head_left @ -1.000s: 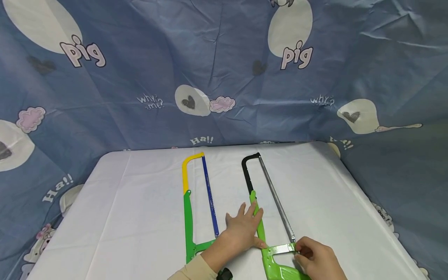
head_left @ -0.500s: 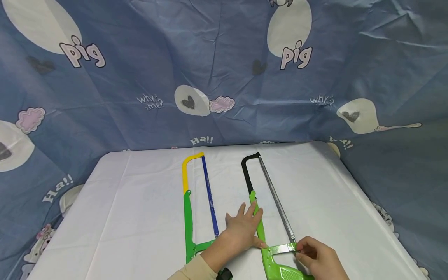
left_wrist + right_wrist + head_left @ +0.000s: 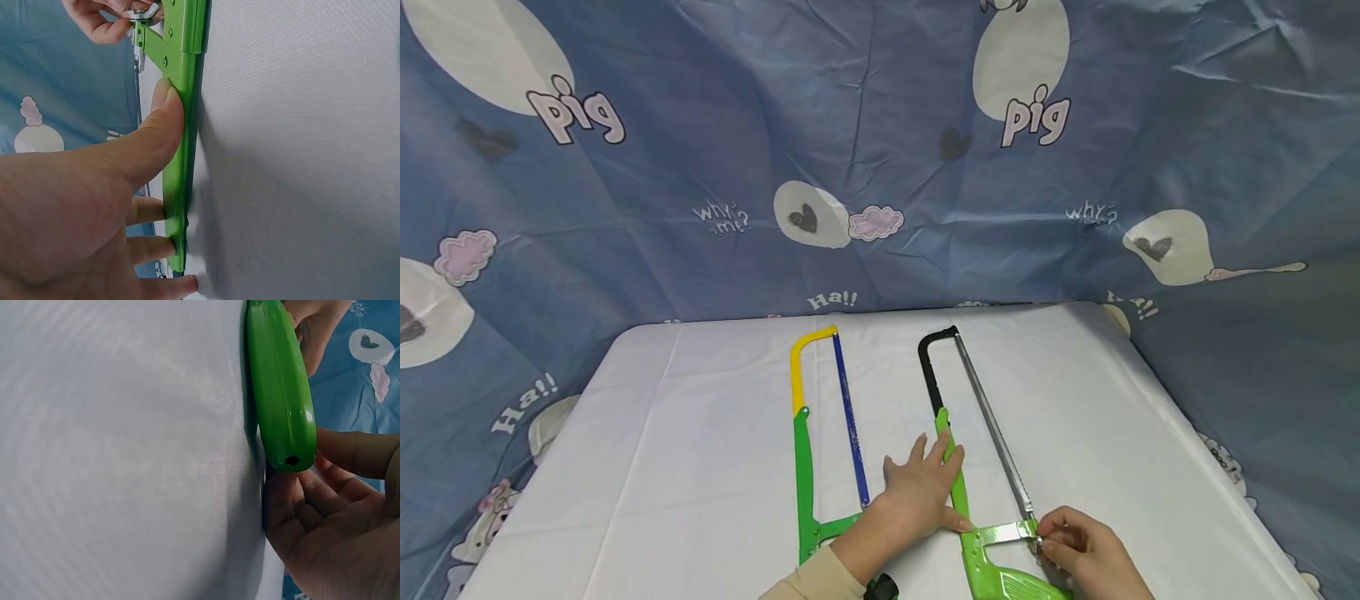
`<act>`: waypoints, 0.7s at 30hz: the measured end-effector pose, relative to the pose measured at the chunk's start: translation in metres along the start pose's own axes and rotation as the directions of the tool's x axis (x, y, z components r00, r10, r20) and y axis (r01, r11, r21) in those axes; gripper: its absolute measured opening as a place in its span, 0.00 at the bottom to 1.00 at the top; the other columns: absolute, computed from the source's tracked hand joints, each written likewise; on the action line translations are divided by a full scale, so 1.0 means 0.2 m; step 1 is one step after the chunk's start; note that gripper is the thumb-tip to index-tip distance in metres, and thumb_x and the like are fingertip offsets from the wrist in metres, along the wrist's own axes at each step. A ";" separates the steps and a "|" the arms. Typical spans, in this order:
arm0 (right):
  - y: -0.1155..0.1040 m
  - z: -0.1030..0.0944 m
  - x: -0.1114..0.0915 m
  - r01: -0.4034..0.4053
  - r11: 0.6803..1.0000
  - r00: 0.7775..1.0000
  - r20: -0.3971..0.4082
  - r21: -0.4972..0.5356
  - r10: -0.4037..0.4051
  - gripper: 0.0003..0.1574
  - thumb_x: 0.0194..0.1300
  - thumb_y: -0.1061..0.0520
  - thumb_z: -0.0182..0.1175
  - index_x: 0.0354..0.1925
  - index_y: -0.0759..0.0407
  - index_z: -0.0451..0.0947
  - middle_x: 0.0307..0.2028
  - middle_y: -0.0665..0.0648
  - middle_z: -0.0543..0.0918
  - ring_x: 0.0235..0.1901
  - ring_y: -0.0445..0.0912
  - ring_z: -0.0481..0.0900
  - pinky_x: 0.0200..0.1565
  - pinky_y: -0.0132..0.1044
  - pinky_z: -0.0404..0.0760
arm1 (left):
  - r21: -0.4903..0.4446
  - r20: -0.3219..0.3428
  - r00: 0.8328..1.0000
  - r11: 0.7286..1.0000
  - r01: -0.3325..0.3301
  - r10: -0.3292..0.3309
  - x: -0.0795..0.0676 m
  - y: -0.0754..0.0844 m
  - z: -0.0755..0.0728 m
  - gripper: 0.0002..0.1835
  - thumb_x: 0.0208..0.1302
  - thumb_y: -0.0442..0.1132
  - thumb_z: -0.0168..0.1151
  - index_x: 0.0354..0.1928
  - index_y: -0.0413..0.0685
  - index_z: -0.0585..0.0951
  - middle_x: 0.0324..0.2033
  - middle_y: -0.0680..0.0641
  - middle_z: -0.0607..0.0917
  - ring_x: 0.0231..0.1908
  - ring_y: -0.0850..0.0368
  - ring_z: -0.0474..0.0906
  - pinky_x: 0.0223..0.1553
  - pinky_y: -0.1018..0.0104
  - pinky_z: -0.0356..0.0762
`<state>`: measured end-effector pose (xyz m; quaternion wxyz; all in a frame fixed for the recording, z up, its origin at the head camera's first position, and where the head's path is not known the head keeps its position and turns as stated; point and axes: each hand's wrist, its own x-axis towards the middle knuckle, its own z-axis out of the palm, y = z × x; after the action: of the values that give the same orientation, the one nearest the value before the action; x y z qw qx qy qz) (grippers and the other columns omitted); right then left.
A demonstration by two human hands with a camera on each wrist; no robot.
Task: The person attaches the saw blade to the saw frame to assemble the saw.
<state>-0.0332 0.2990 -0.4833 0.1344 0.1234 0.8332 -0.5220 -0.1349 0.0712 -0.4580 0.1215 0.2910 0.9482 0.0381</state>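
A hacksaw (image 3: 1006, 586) with a light green handle, black front frame and silver blade (image 3: 992, 421) lies on the white-covered table. My left hand (image 3: 917, 496) rests on its green frame, fingers spread and fairly straight. In the left wrist view the thumb (image 3: 159, 128) presses along that frame. At the blade's near end, my right hand (image 3: 1090, 554) pinches a metal wing nut (image 3: 144, 14). The right wrist view shows the handle's end (image 3: 284, 419) in front of the right fingers, which hides the nut there.
A second hacksaw (image 3: 804, 475), green and yellow with a blue blade, lies to the left, its handle partly behind my left forearm. A black round end (image 3: 883, 587) shows below that wrist. Blue printed cloth (image 3: 925, 250) hangs behind the white tabletop (image 3: 700, 467).
My right fingers have shifted slightly right at the blade's near end, and more of the metal fitting shows. My left hand and both hacksaws have stayed in place.
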 end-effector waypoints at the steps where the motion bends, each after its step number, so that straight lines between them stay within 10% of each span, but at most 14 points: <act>1: 0.00 0.00 0.00 0.001 1.000 1.000 0.013 0.017 -0.001 0.11 0.62 0.66 0.62 0.43 0.69 0.77 0.29 0.56 0.84 0.27 0.41 0.79 0.29 0.33 0.78 | 0.000 0.001 1.000 1.000 0.001 -0.001 0.00 0.00 0.00 0.56 0.42 0.71 0.70 0.74 0.58 0.64 0.76 0.47 0.60 0.73 0.40 0.61 0.53 0.28 0.73; 11: 0.00 0.00 0.00 -0.002 0.994 0.998 0.068 0.111 -0.006 0.09 0.66 0.70 0.52 0.45 0.73 0.72 0.29 0.58 0.84 0.27 0.44 0.81 0.30 0.34 0.81 | -0.010 -0.002 1.000 1.000 -0.003 0.003 0.00 0.00 0.00 0.56 0.41 0.71 0.70 0.74 0.58 0.64 0.76 0.47 0.60 0.73 0.39 0.61 0.53 0.27 0.73; 17: -0.05 0.06 -0.01 -0.070 0.990 0.991 -0.126 -0.123 0.054 0.06 0.66 0.69 0.54 0.38 0.60 0.75 0.25 0.54 0.83 0.26 0.44 0.78 0.29 0.33 0.78 | -0.023 0.009 1.000 1.000 -0.006 0.006 0.00 0.00 0.00 0.56 0.42 0.71 0.70 0.74 0.58 0.64 0.77 0.47 0.60 0.74 0.39 0.60 0.53 0.26 0.73; 21: -0.08 0.07 -0.02 -0.023 0.930 0.980 -0.192 -0.368 -0.051 0.10 0.58 0.67 0.64 0.33 0.53 0.80 0.27 0.48 0.83 0.28 0.41 0.76 0.30 0.33 0.75 | -0.026 0.011 1.000 1.000 -0.007 0.007 0.00 0.00 0.00 0.56 0.42 0.71 0.70 0.74 0.58 0.64 0.76 0.46 0.60 0.73 0.39 0.61 0.53 0.26 0.73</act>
<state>-0.0332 0.2799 -0.4737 0.0675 0.1416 0.9263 -0.3426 -0.1356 0.0716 -0.4584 0.1306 0.2929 0.9459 0.0490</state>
